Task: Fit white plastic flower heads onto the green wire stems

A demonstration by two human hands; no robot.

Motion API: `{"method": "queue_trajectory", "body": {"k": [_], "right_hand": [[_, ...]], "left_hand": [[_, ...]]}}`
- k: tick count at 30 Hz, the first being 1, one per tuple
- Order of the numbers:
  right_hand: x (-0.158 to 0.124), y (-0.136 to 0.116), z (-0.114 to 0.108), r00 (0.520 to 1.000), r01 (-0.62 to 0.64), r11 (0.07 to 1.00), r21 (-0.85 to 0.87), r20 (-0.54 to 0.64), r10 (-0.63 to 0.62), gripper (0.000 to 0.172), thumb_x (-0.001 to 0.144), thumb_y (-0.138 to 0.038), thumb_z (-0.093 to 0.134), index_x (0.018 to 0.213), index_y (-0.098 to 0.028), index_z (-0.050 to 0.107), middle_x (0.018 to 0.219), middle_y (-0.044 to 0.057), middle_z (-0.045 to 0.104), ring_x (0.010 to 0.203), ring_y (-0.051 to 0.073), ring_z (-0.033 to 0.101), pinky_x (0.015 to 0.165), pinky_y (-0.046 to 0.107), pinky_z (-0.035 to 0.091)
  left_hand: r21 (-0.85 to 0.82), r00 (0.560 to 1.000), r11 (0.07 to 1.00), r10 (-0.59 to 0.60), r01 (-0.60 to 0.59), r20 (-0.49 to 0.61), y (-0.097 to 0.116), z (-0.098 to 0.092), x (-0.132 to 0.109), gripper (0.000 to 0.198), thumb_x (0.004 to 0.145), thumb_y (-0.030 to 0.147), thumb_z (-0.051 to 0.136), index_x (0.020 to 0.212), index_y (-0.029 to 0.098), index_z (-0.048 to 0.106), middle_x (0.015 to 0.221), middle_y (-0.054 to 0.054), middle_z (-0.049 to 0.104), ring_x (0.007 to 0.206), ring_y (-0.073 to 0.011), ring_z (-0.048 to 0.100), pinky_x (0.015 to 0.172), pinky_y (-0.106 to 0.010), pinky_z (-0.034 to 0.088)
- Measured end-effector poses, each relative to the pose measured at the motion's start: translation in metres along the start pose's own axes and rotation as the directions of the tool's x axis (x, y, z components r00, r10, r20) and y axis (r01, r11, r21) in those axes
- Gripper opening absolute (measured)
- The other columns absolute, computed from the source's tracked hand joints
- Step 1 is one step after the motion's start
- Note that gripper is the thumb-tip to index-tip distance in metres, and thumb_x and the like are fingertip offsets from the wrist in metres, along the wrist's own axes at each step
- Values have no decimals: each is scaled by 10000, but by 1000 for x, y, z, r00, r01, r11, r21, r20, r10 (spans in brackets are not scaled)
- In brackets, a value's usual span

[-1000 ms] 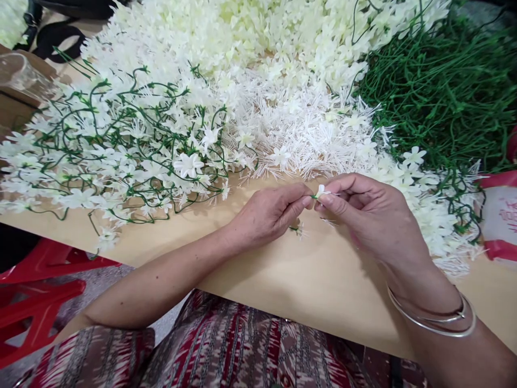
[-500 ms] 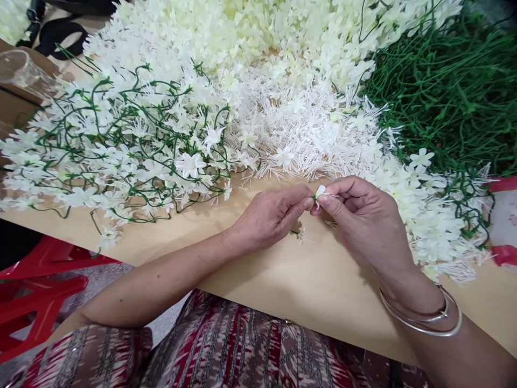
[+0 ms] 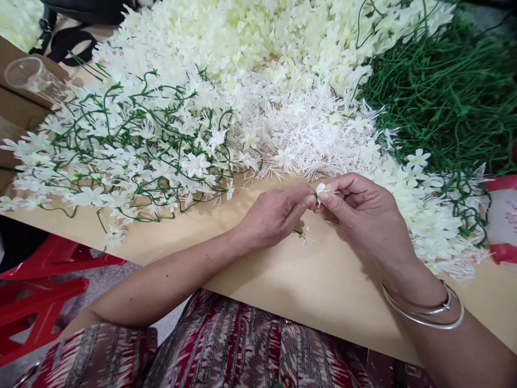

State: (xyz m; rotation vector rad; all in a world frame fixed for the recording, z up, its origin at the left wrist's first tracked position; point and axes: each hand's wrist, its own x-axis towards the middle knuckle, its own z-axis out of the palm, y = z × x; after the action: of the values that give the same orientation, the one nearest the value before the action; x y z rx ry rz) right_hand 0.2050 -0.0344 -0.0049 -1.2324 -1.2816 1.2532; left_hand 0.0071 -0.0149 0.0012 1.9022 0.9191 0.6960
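Observation:
My left hand [image 3: 272,218] is closed in a pinch at the green base of a small white artificial flower [image 3: 320,189]. From the other side, the thumb and forefinger of my right hand [image 3: 365,221] grip its petals, and thin white stamens stick out toward the right fingers. Just below my left fingers shows a short green stem tip with white stamens [image 3: 305,235]; whether it joins the held flower is hidden. Left of my hands, finished-looking white flowers on green stems [image 3: 196,164] lie heaped. Beyond my fingers spreads a pile of loose white stamens [image 3: 299,134].
Loose cream petals [image 3: 250,32] are piled at the back, more petals [image 3: 432,221] at the right. Bare green stems [image 3: 448,97] form a large heap back right. A clear plastic cup [image 3: 38,78] lies far left. Red stools [image 3: 44,302] stand below the tabletop [image 3: 299,291].
Both hands keep almost the same pinch on the flower, with only slight finger movement at the petals. The whole view has shifted a little, so the table contents on the left appear farther right.

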Motion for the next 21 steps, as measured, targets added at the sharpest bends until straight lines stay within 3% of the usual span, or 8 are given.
{"method": "queue_trajectory", "body": {"k": [6, 9, 12, 15, 18, 21], "right_hand": [[2, -1, -1, 998, 33, 991, 129, -49, -27, 219, 939, -549, 766, 1020, -345, 766, 945, 41, 758, 828, 221, 736, 799, 408, 631], [4, -1, -1, 997, 34, 993, 111, -75, -25, 210, 947, -519, 763, 1012, -320, 768, 981, 48, 758, 825, 214, 725, 830, 410, 625], [5, 0, 0, 995, 53, 993, 108, -88, -43, 201, 958, -507, 752, 998, -311, 769, 958, 51, 757, 808, 210, 714, 842, 414, 622], [6, 0, 1, 996, 49, 991, 123, -77, -40, 198, 961, -510, 748, 991, -316, 768, 911, 36, 755, 812, 196, 723, 864, 387, 620], [6, 0, 0, 996, 30, 992, 120, -82, -20, 194, 964, -489, 752, 995, -298, 765, 872, 15, 754, 815, 175, 728, 857, 349, 614], [5, 1, -2, 997, 11, 996, 86, -81, -4, 177, 975, -457, 747, 1015, -285, 761, 867, 7, 761, 818, 166, 728, 849, 331, 603]], "left_hand": [[-287, 992, 958, -63, 29, -108, 2, -5, 1, 338, 1098, 453, 502, 1012, 202, 712, 934, -45, 716, 868, -177, 668, 867, -308, 543], [-538, 982, 843, -118, 18, -151, 0, -16, 3, 371, 1052, 535, 581, 991, 214, 757, 926, -53, 723, 819, -171, 666, 807, -320, 583], [-711, 956, 703, -190, -25, -221, 0, -34, 6, 423, 1056, 637, 502, 1195, 322, 749, 1105, -53, 753, 886, -187, 729, 723, -317, 614], [-735, 931, 674, -219, -73, -293, 3, -46, 8, 465, 1081, 680, 390, 1397, 449, 640, 1352, -11, 718, 1172, -242, 744, 777, -328, 638], [-815, 965, 580, -214, -2, -154, 4, -42, 10, 481, 1073, 686, 404, 1428, 445, 622, 1475, 11, 676, 1349, -279, 682, 846, -346, 656], [-880, 978, 462, -208, 108, 10, 1, -33, 10, 478, 1044, 661, 486, 1360, 364, 689, 1451, -22, 708, 1330, -293, 701, 891, -368, 669]]}}
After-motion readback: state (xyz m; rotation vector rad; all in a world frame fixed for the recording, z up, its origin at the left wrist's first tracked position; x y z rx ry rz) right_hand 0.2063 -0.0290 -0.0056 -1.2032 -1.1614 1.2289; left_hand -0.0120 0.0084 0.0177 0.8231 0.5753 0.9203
